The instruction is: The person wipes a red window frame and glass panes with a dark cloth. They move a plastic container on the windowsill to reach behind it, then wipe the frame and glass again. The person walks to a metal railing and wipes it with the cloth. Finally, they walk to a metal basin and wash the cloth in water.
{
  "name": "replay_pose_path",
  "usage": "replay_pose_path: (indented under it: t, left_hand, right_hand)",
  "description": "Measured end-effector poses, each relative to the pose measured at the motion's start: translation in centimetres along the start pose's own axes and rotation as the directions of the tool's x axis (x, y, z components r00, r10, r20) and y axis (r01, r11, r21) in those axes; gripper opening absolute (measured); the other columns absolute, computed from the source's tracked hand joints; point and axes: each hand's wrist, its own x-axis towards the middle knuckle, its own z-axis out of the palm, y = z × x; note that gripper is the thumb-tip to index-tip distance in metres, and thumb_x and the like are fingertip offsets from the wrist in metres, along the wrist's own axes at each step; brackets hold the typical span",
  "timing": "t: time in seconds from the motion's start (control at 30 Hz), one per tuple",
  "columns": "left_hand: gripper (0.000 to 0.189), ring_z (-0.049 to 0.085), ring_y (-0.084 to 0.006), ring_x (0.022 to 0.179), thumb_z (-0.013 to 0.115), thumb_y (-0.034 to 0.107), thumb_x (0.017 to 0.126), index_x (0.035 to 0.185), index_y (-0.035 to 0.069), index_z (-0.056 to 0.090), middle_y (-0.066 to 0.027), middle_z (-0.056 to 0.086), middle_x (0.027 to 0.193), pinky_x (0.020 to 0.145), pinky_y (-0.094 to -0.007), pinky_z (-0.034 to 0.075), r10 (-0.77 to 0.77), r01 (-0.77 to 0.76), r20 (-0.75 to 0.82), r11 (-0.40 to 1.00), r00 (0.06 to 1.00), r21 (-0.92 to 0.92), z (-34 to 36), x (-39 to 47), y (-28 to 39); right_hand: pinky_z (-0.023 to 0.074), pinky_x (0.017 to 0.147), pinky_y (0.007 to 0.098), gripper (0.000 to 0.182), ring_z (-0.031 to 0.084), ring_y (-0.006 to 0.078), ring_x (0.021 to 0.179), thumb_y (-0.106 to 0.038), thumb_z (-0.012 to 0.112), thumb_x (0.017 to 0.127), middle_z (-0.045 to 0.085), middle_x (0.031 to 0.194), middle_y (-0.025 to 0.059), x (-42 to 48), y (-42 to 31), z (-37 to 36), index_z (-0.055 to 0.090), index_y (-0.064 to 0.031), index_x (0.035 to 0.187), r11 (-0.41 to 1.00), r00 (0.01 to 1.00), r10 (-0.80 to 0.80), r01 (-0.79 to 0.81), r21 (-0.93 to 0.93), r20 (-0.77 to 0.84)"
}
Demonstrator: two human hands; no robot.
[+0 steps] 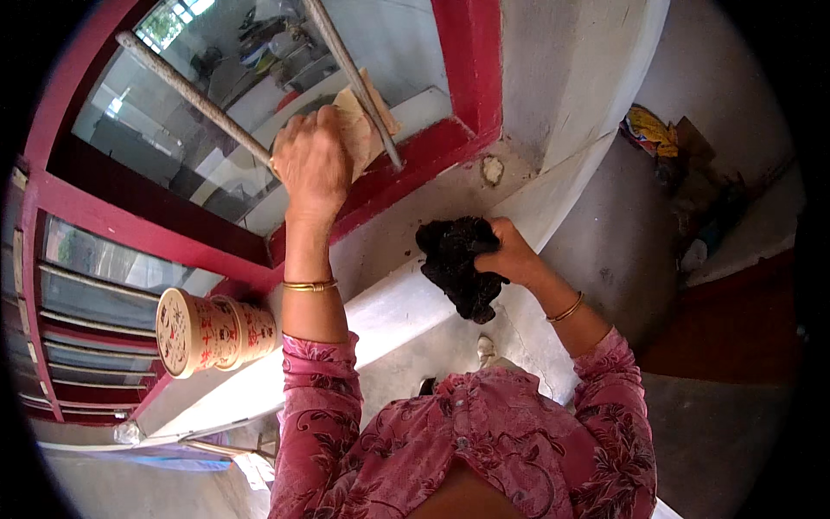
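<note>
My left hand is raised to the window, its fingers curled around a light tan cloth or paper that lies against the glass, partly behind a metal window bar. Which of the two materials it is, I cannot tell. A second bar runs to the left of that hand. In my right hand is a bunched black cloth, held above the floor beside the window ledge.
Stacked paper tubs with printed writing stand on the ledge at left. Red window frames border the glass. A small pale lump sits near the ledge corner. A yellow bag and clutter lie on the floor at right.
</note>
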Motion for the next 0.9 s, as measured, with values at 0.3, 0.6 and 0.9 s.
replay_pose_path:
  t: [0.3,0.6,0.9]
  left_hand:
    - [0.040,0.063,-0.0368,0.084,0.072,0.019,0.071,0.104,0.007,0.053,-0.0160,0.067,0.084,0.069,-0.0448,0.047,-0.198,0.267,0.391,0.954,0.899,-0.132,1.5,-0.7,0.0]
    - [0.034,0.062,-0.0363,0.082,0.061,0.009,0.073,0.106,0.014,0.062,-0.0173,0.066,0.086,0.070,-0.0445,0.049,-0.126,0.197,0.315,0.959,0.941,-0.204,2.9,-0.2,-0.2]
    - [0.049,0.050,-0.0329,0.113,0.052,0.007,0.082,0.130,0.005,0.043,-0.0161,0.055,0.116,0.096,-0.0447,0.038,0.082,-0.083,0.015,0.996,0.996,0.013,2.0,-3.3,1.1]
  right_hand:
    - [0.0484,0.079,0.0265,0.035,0.058,0.0105,0.085,0.006,0.057,0.064,0.066,0.090,0.0038,-1.1,1.2,0.5,0.062,0.0042,0.099,0.997,0.998,-0.070,0.070,0.032,-0.002]
    - [0.0475,0.082,0.0260,0.040,0.058,0.0112,0.088,0.007,0.057,0.061,0.065,0.094,0.0035,-3.9,0.0,-1.7,0.062,0.0047,0.101,0.991,0.996,-0.049,0.058,0.122,-0.075]
    - [0.0469,0.082,0.0268,0.038,0.057,0.0102,0.088,0.003,0.059,0.063,0.064,0.093,0.0022,-2.0,-1.6,3.7,0.062,0.0028,0.101,0.986,0.989,-0.120,0.109,0.126,0.087]
